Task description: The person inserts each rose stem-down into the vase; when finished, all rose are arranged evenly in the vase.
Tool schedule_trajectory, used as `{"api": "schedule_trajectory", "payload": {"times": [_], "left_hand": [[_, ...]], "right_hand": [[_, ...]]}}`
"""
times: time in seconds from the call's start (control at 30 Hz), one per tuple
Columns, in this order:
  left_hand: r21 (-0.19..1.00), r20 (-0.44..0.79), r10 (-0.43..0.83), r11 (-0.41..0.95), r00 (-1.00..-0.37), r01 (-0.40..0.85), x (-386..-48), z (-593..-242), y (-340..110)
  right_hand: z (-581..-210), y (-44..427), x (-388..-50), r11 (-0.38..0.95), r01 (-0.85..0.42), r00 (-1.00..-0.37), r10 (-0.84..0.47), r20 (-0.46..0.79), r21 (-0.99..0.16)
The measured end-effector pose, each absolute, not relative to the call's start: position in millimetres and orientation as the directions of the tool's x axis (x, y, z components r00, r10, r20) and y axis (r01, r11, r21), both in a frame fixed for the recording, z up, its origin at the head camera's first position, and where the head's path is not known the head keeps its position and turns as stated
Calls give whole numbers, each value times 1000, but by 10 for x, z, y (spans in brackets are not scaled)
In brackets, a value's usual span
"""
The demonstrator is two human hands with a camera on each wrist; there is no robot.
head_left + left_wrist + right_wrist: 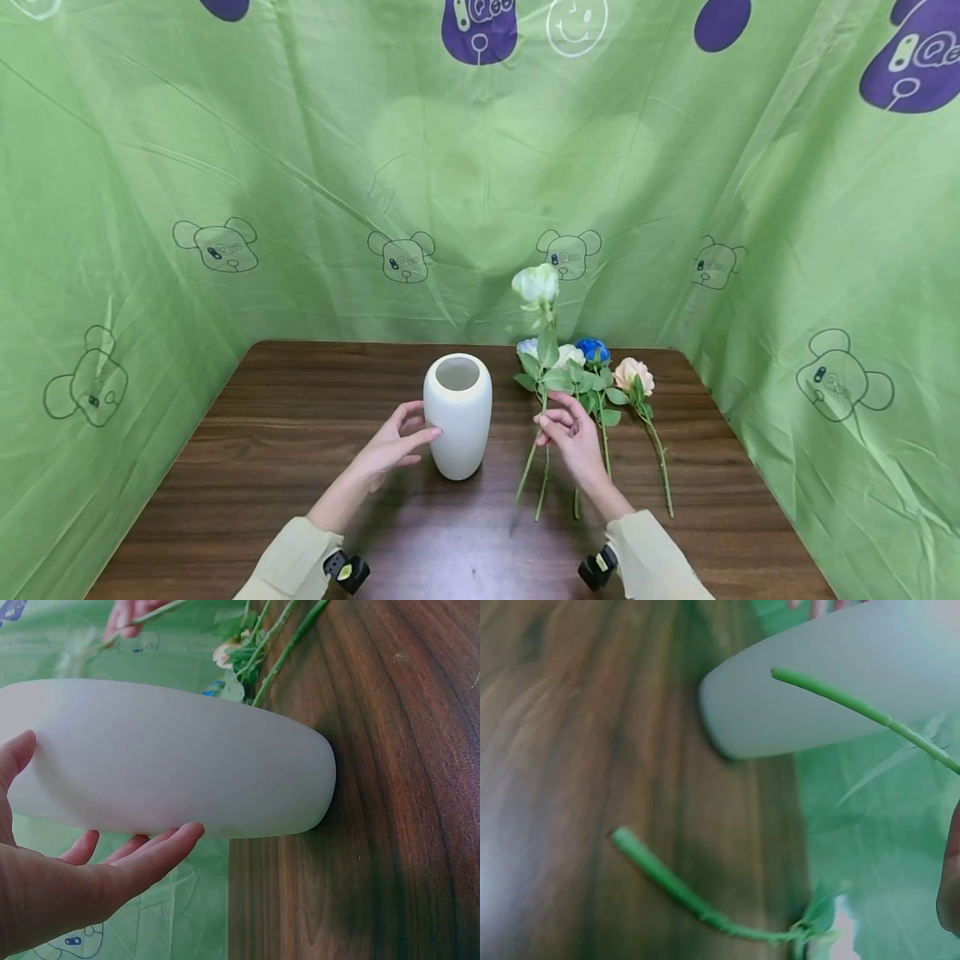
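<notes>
The vase (pixel 459 440) stands upright on the table (pixel 315 408), its round mouth facing up, resting on its own narrow base. The left hand (pixel 395 439) is spread wide at its side, the thumb touching the near face and the other fingers reaching along the flank, as the left wrist view shows. So loose a contact seems meant for steadying rather than lifting: the tapered foot probably makes the vase easier to tip.

The right hand (pixel 567 432) is drawn narrow, thumb and fingers pinching the stem of a white rose (pixel 537 286) below its leaves. Held there, the bloom rises clear above the hand, likely sparing the petals, while a length of bare stem hangs free under the fingers. The rose is to the right of the vase and apart from it.

Behind and to the right lie a blue flower (pixel 592 350), a pink flower (pixel 634 377), a second white flower (pixel 571 356) and a pale bluish flower (pixel 528 347). Their heads lie toward the green cloth (pixel 330 167); stems point back to the person, an arrangement that presumably puts the stalks within easy reach. Some leaves overlap, so which stem belongs to which bloom is partly hidden.
</notes>
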State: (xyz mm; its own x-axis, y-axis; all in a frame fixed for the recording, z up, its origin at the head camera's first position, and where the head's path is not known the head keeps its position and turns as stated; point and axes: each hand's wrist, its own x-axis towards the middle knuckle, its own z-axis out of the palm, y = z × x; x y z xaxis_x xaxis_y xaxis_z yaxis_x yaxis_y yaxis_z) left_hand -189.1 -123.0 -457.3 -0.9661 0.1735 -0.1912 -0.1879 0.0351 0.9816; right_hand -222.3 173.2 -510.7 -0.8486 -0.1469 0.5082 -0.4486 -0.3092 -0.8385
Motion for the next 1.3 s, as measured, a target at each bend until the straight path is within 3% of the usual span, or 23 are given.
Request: {"api": "schedule_trajectory", "payload": {"times": [0.13, 0.3, 0.43, 0.67, 0.77, 0.93, 1.13, 1.3], "left_hand": [[982, -190, 177, 30, -966, -188, -1894, -4579, -1232], [982, -187, 180, 38, -966, -184, -1894, -4572, -1229], [982, -190, 177, 36, -966, -187, -1891, -4550, -1220], [979, -202, 182, 25, -962, -201, -1877, -4489, -1222], [979, -203, 183, 23, -962, -202, -1873, -4480, -1223], [981, -193, 175, 29, -966, -191, -1877, -4522, -1217], [981, -194, 184, 33, -964, -191, -1877, -4530, -1225], [982, -189, 184, 34, -965, -186, -1877, -4527, -1223]], "right_hand": [[-5171, 1753, -2378, -352, -492, -827, -96, 554, -796], [-4991, 1646, -2361, -413, -493, -840, -4, 543, -766], [-4772, 1513, -2279, -465, -471, -871, 107, 480, -750], [-4465, 1375, -2315, -611, -480, -870, 240, 431, -629], [-4072, 1244, -2147, -587, -456, -890, 307, 337, -669], [-3716, 1138, -2090, -622, -453, -891, 333, 307, -639], [-3608, 1053, -2231, -548, -516, -856, 368, 364, -658], [-3601, 979, -2312, -428, -572, -820, 303, 485, -700]]}}
